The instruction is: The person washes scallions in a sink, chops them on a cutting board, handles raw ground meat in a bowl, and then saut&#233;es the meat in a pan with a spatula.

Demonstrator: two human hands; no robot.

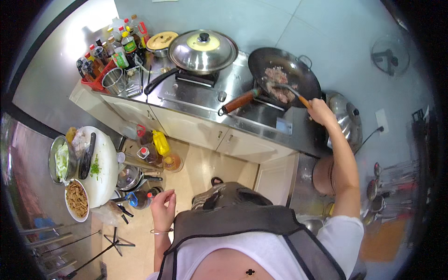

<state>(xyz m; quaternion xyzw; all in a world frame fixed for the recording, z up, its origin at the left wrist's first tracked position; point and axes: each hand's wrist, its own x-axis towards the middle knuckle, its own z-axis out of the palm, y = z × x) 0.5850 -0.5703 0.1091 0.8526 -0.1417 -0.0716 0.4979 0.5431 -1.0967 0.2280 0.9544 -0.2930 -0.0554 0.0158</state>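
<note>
My right hand (319, 111) grips the wooden handle of a spatula (303, 100), whose metal end rests among pieces of meat (278, 78) inside a dark wok (297, 70). The meat looks partly pink and partly browned. The wok sits tilted on the right burner, and its reddish wooden handle (241, 101) points toward the front left of the stove. Beside my body at the lower left, my left hand (164, 206) hangs with nothing in it, fingers bent and somewhat apart. A bracelet circles that wrist.
A lidded pan (203, 50) stands on the left burner, beside seasoning bottles (119, 49) in a red basket (101, 78). A cutting board (105, 178) at left carries a knife (87, 155) and chopped greens. Oil jugs (161, 143) stand on the floor. A domed steel pot (344, 120) is near my right forearm.
</note>
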